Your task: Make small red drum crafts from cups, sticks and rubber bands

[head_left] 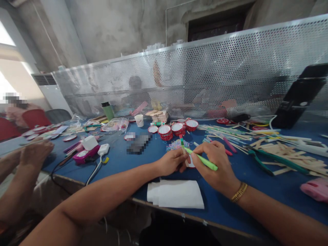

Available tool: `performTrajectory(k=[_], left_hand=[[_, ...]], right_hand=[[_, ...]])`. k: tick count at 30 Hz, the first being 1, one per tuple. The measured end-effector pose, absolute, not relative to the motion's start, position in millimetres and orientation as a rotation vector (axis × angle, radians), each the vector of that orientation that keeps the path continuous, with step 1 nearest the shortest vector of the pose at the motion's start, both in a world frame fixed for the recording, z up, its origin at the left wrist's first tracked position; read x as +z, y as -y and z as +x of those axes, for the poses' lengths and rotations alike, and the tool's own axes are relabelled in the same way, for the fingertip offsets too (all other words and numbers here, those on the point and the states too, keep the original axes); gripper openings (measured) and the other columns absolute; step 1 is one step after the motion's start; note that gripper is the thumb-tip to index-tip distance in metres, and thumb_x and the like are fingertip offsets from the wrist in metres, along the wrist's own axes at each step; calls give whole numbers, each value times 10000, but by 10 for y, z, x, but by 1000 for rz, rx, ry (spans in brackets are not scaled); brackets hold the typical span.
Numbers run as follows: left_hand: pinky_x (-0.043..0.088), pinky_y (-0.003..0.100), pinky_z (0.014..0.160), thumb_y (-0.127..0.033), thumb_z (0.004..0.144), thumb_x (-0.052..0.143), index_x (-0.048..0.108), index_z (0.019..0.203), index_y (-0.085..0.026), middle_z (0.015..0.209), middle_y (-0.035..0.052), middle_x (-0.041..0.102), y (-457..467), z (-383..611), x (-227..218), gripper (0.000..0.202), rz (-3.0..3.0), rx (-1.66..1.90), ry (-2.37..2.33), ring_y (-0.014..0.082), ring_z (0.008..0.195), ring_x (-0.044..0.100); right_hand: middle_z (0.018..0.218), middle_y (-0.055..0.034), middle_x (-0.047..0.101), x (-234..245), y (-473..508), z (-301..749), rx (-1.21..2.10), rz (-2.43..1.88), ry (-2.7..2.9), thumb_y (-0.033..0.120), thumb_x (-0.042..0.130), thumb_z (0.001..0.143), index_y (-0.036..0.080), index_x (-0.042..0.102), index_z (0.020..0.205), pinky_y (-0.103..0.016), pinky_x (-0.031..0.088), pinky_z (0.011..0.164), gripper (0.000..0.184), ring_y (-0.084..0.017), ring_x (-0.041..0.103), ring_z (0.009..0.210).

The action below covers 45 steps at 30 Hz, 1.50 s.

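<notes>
My left hand point(171, 162) pinches an upright craft stick point(182, 141) whose upper end is coloured red and green. In my right hand point(216, 165) is a light-green marker pen point(206, 161), held like a pen, with its tip at or very near the stick. Behind my hands lies a pile of small pastel bands or strings point(176, 145). A white round piece point(191, 161) shows partly beneath my hands. Nearer to me, a folded white paper point(176, 194) lies by the table's front edge.
Several red-rimmed small drums point(165, 132) stand behind the pile. Green-handled pliers point(279, 159) and loose craft sticks point(294, 152) lie at right. A white cup point(139, 120), green bottle point(108, 111) and purple power strip point(85, 154) are at left. Another person's hand point(38, 150) rests far left.
</notes>
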<state>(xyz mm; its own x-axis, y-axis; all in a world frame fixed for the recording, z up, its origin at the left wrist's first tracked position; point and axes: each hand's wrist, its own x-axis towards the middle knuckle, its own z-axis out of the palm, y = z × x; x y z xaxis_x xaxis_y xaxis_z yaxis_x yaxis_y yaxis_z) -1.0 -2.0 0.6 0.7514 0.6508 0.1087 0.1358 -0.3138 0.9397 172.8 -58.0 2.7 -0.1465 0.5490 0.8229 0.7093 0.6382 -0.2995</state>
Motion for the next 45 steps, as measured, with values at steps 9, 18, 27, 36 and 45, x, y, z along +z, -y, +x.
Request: performTrajectory(k=[9, 18, 27, 36, 45], left_hand=[[281, 205, 427, -600, 917, 398, 454, 761, -179, 514, -47, 479, 29, -14, 7, 452, 1883, 607, -599, 72, 419, 355], [285, 202, 430, -610, 916, 381, 455, 771, -180, 516, -48, 475, 23, -4, 10, 460, 1887, 588, -602, 71, 422, 357], [275, 207, 424, -612, 914, 385, 457, 772, -181, 504, -48, 477, 26, -9, 19, 459, 1883, 590, -605, 74, 414, 357], [272, 208, 426, -604, 915, 399, 461, 779, -181, 507, -51, 480, 35, -9, 17, 448, 1876, 587, -613, 73, 414, 349], [279, 200, 436, -587, 913, 423, 457, 769, -181, 506, -53, 479, 43, -8, 8, 432, 1847, 590, -610, 70, 424, 350]], right_hand=[[688, 12, 626, 20, 574, 1719, -197, -1043, 1833, 275, 523, 895, 213, 560, 767, -417, 328, 874, 147, -156, 556, 648], [702, 16, 625, 10, 571, 1727, -235, -1005, 1804, 258, 546, 887, 212, 554, 776, -410, 339, 856, 120, -154, 563, 649], [685, 17, 624, 12, 553, 1738, -264, -1032, 1783, 267, 545, 887, 212, 552, 770, -410, 344, 837, 129, -156, 561, 637], [696, 13, 626, 13, 563, 1723, -236, -1022, 1814, 268, 542, 888, 214, 557, 780, -420, 340, 870, 122, -159, 567, 655], [702, 20, 622, 20, 573, 1717, -211, -1009, 1834, 265, 543, 895, 211, 562, 784, -425, 332, 880, 125, -154, 567, 660]])
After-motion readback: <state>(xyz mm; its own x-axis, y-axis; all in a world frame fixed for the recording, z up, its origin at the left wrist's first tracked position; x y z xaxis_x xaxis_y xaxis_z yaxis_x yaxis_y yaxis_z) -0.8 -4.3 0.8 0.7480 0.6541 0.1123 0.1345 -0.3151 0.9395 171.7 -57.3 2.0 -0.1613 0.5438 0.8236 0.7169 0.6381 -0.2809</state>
